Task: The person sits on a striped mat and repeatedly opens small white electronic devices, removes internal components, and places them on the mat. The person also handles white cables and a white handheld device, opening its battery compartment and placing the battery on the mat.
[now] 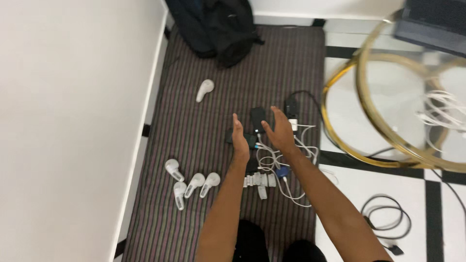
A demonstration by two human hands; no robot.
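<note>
Left hand (240, 139) and right hand (279, 131) hover spread and empty over black devices (257, 119) and tangled white cables (284, 160) mid-mat (194, 136). Nothing gripped. Four white pods (190, 183) lie near left, one (204, 90) far; none gathered.

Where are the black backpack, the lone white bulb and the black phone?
black backpack (228, 29), head view, middle of its body.
lone white bulb (204, 90), head view, its middle.
black phone (257, 118), head view, its screen.
</note>
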